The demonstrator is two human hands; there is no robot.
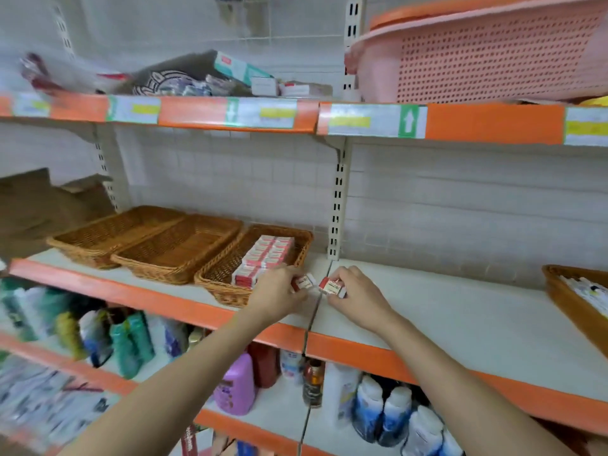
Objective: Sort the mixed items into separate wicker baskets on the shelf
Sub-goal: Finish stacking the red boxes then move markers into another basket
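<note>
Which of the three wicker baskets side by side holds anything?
Only the right wicker basket: rows of red-and-white boxes fill its right side. The other two baskets show bare weave.

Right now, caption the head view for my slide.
Each hand holds a small red-and-white box beside the part-filled wicker basket.

Three baskets [177, 248] are woven of rough brown wicker. The small boxes [263, 261] are of glossy card. The pink crate [477, 57] is moulded in perforated plastic.

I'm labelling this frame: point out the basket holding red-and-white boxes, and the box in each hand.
Filled basket [217, 284]: head view, front wicker rim.
Left-hand box [304, 282]: head view, white end face.
Right-hand box [332, 287]: head view, label face.
</note>
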